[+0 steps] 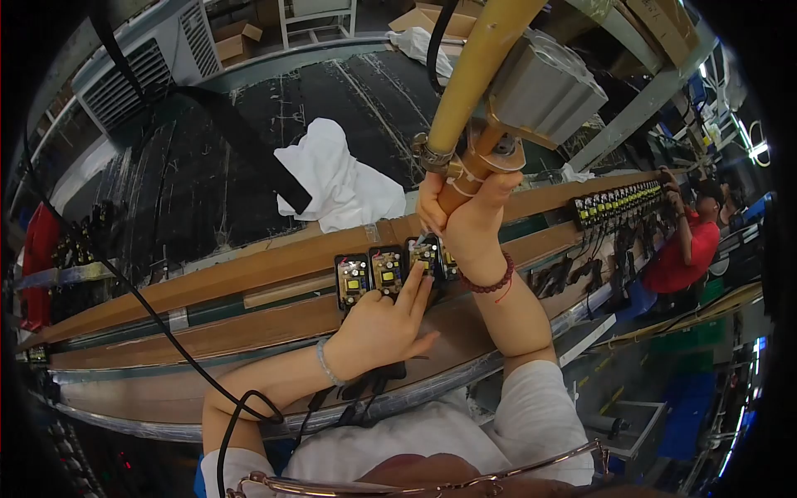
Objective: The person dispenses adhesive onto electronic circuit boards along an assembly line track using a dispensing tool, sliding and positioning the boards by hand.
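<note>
My right hand (475,226) is closed round the brown body of a glue gun (462,187), fed by a thick yellow hose (481,70). Its thin tip points down at the top of a small circuit board (422,256) in a black case. My left hand (382,330) rests its outstretched index and middle fingers on that same board, its thumb apart and other fingers curled. To the left stand two similar boards in cases (386,270), (352,284). Another board (450,264) is partly hidden behind my right wrist.
A white cloth (340,178) lies on the black belt (365,100) beyond the wooden rail (207,282). A long row of boards (618,202) runs to the right, near a person in red (697,249). A black cable (149,307) crosses the left side.
</note>
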`<action>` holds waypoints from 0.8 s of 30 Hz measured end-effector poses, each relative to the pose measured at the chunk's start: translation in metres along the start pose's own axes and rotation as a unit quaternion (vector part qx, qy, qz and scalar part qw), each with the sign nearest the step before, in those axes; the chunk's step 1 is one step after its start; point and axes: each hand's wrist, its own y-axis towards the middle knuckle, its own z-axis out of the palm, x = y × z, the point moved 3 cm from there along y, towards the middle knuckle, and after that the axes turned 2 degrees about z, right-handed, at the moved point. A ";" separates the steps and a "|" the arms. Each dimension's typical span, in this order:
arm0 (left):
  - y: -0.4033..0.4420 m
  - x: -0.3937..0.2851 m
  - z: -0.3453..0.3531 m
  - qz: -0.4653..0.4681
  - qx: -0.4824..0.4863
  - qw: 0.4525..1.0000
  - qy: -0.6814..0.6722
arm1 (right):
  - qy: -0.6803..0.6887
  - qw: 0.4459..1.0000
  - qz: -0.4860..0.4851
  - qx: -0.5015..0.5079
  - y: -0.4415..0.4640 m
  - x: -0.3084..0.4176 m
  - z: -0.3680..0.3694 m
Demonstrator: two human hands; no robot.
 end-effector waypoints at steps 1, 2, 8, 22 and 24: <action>0.000 -0.001 0.001 0.000 0.001 1.000 0.005 | 0.013 1.000 -0.007 -0.025 0.000 -0.002 0.000; 0.000 -0.001 0.001 0.000 0.001 1.000 0.010 | 0.012 1.000 -0.008 -0.026 0.000 -0.002 0.001; -0.001 -0.002 0.004 -0.002 -0.004 1.000 0.016 | -0.061 0.991 0.075 -0.090 0.001 0.006 -0.002; -0.002 -0.004 0.004 -0.013 -0.020 1.000 0.012 | -0.053 0.995 0.058 -0.061 -0.003 0.015 -0.001; -0.001 -0.004 0.004 -0.011 -0.019 1.000 0.019 | -0.051 0.995 0.060 -0.069 -0.002 0.012 -0.002</action>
